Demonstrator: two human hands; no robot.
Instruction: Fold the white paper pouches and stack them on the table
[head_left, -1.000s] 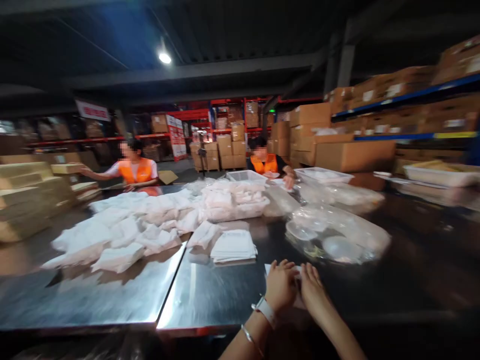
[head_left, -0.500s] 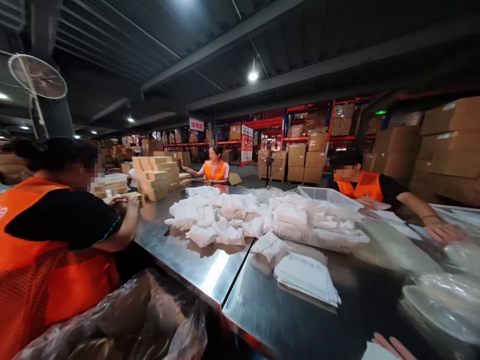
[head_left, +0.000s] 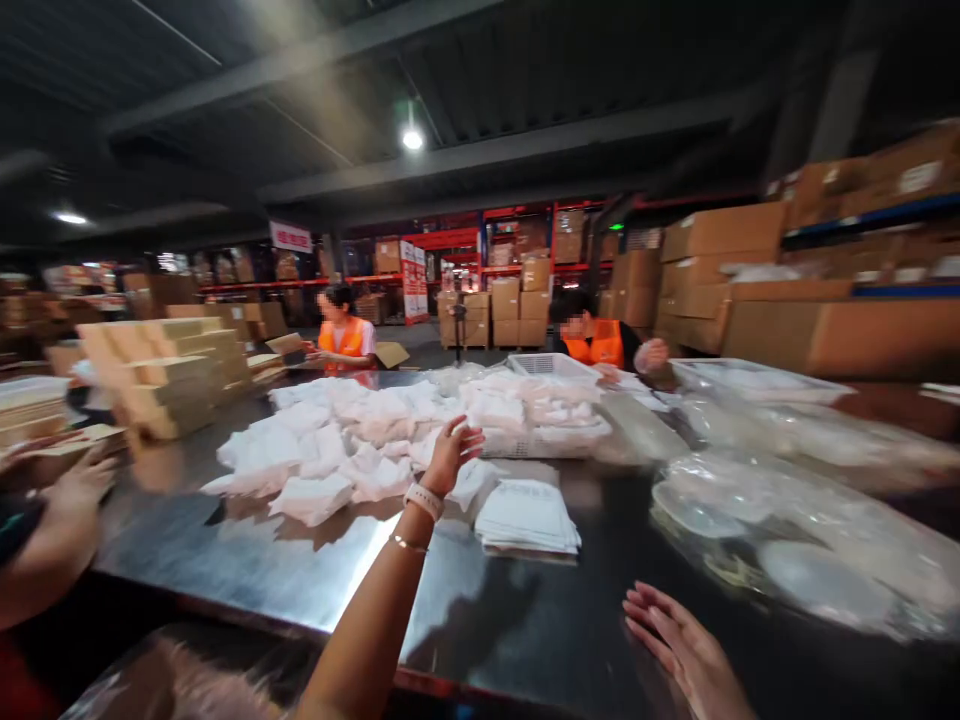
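Observation:
My left hand [head_left: 450, 455], with a pale band on its wrist, reaches out over the table. Its fingers are apart with nothing in them. Just behind it lies a pile of white wrapped packets [head_left: 322, 450], and by its wrist a stack of flat white printed bags [head_left: 527, 515]. I cannot tell whether the hand touches a packet. My right hand [head_left: 679, 640] hovers low at the near right, fingers stretched out and holding nothing. Clear plastic packs [head_left: 817, 560] with round whitish pieces lie to its right.
The metal table [head_left: 300, 575] spans the view. A white basket [head_left: 555, 368] stands at the back, a white tray [head_left: 757, 382] to its right, stacked small boxes [head_left: 172, 375] at left. Co-workers sit behind and at left. Plastic lining [head_left: 187, 680] shows below the near edge.
The view has swung right. My left arm has come into view, stretched toward the packets. A white piece beside the fingers at the bottom right is gone, and my right hand shows more fully.

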